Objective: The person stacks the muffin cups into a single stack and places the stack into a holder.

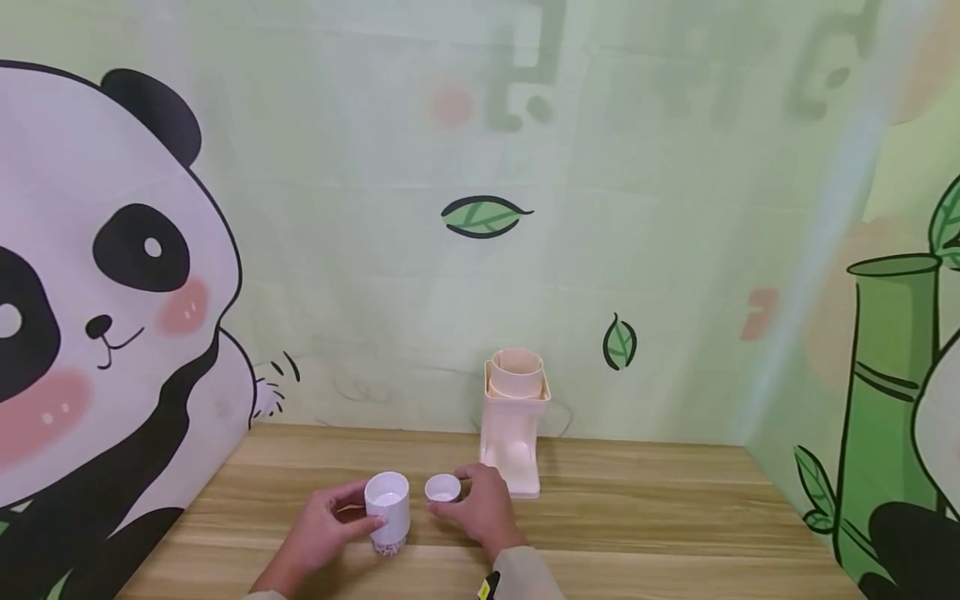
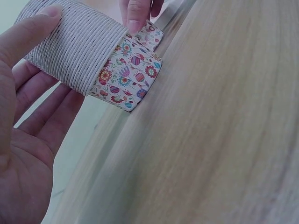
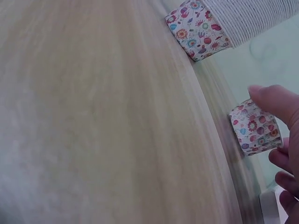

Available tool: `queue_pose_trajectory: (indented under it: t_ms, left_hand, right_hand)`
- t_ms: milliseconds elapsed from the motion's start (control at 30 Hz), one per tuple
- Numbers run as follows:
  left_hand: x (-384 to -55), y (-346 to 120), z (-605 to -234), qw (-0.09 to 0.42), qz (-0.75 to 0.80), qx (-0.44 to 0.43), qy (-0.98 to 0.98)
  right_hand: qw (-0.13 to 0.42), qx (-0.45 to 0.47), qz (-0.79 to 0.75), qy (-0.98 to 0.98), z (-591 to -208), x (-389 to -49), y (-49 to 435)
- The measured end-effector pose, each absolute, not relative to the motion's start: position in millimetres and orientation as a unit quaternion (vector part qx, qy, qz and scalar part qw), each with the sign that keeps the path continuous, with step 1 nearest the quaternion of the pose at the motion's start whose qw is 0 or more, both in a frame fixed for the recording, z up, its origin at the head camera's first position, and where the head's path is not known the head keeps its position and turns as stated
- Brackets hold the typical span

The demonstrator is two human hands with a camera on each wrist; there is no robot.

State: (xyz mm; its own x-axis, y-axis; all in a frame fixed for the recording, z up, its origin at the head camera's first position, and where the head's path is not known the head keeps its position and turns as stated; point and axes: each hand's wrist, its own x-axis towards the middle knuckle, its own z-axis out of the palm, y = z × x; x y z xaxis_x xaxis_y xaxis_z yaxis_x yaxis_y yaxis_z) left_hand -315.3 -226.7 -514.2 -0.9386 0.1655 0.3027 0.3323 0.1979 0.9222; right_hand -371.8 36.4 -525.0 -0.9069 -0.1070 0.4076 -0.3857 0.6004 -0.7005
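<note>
A tall stack of nested paper cups (image 1: 389, 518), with white ribbed rims and a flower-printed base, stands upright in my left hand (image 1: 318, 525). The left wrist view shows the thumb on one side of the ribbed stack (image 2: 77, 44) and the fingers on the other. To its right, my right hand (image 1: 483, 510) pinches one small paper cup (image 1: 443, 488) between thumb and fingers, mouth upward. This single cup (image 3: 254, 128) carries the same flower print in the right wrist view. A gap separates it from the stack (image 3: 198, 30), both close over the table.
Behind my right hand stands a pale pink stand (image 1: 512, 446) with a square top holding a round pink tube (image 1: 517, 373). The wood-grain table (image 1: 645, 508) meets a green backdrop (image 1: 360, 275) printed with leaves, a panda and bamboo.
</note>
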Motion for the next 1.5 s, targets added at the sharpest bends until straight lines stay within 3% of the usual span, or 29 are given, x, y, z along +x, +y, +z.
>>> queue_pose_trajectory:
  t_ms: [633, 1500]
  left_hand:
    - [-316, -226, -515, 0.067, -0.615, -0.167, -0.768]
    - [-316, -227, -514, 0.069, -0.616, -0.176, -0.765]
  right_hand:
    - [0.148, 0.134, 0.483, -0.853, -517, -363, 38]
    - [0.047, 0.197, 0.651, -0.732, -456, -338, 31]
